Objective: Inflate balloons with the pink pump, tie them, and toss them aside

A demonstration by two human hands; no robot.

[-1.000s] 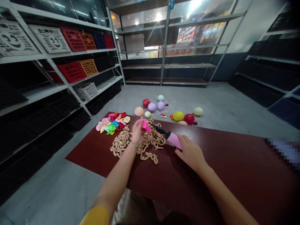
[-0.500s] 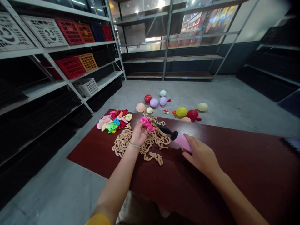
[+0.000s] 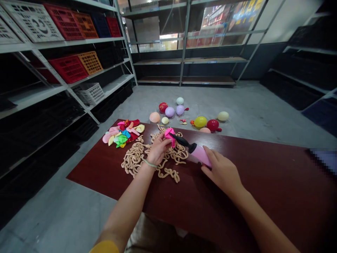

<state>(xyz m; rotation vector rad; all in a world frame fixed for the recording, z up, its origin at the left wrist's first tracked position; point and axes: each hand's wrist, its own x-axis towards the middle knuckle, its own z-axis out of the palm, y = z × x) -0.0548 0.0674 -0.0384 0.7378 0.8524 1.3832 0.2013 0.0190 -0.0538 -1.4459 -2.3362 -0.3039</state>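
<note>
A limp bright pink balloon (image 3: 170, 134) is pinched in the fingers of my left hand (image 3: 158, 149). My right hand (image 3: 223, 172) is wrapped round the pink barrel of a balloon pump (image 3: 201, 155). The pump's black nozzle points up and left and meets the pink balloon; whether the tip is inside its neck I cannot tell. Beneath my left hand spreads a heap of tan rope-like coils (image 3: 134, 156) on the dark red table (image 3: 200, 203). A pile of uninflated balloons (image 3: 123, 133) in several colours lies at the table's far left corner.
Several inflated balloons, among them a yellow one (image 3: 200, 122) and a lilac one (image 3: 170, 112), rest on the grey floor beyond the table. Metal shelves (image 3: 181, 61) stand behind, and crates (image 3: 68, 67) fill the left rack. A blurred object (image 3: 325, 158) sits at the table's right edge.
The pink balloon has swung from lying across the left fingers to hanging at the nozzle tip. Both hands stay close together, and the whole view has shifted slightly.
</note>
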